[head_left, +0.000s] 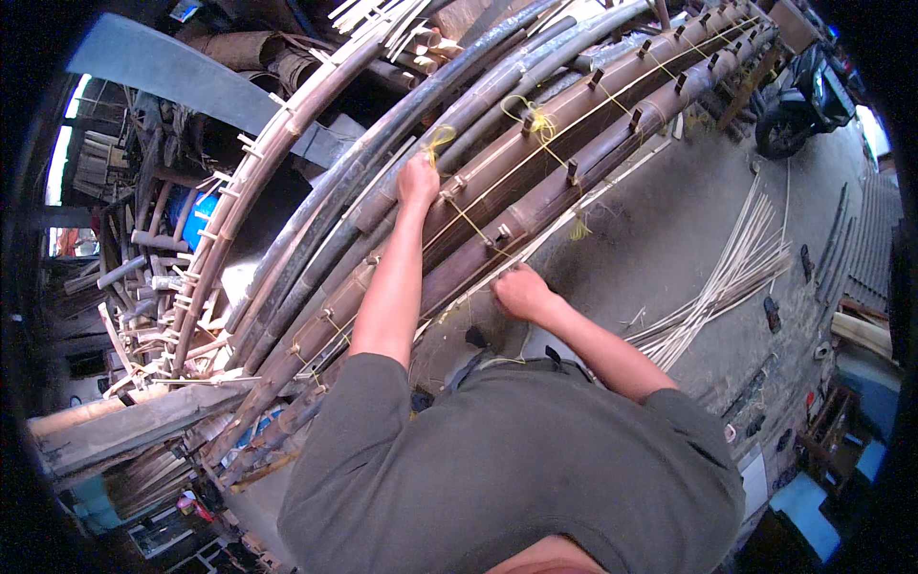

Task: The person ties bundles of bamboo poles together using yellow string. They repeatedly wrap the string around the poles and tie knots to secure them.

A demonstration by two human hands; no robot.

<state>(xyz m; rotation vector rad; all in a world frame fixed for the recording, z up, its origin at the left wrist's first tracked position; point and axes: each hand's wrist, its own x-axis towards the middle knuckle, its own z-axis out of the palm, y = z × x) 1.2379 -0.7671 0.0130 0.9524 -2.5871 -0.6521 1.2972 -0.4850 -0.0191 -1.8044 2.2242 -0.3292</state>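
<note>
Two long brown bamboo poles, an upper one (564,113) and a lower one (537,210), run side by side across the view, with short pegs standing out of them. Yellow string is tied across both, with a loose bunch (540,122) on the upper pole. My left hand (418,182) is closed at the upper pole's far side, and yellow string (440,139) sticks out above its fist. On the near side of the lower pole, my right hand (524,292) is closed by a pale thin strip (612,191); its fingers hide whatever they hold.
Several grey bamboo poles (335,182) lie beyond, beside a curved pegged pole (251,163). Thin split sticks (712,277) lie on the concrete floor (650,249) at right. A motorcycle (803,110) stands at the far right. A concrete ledge (143,426) is at lower left.
</note>
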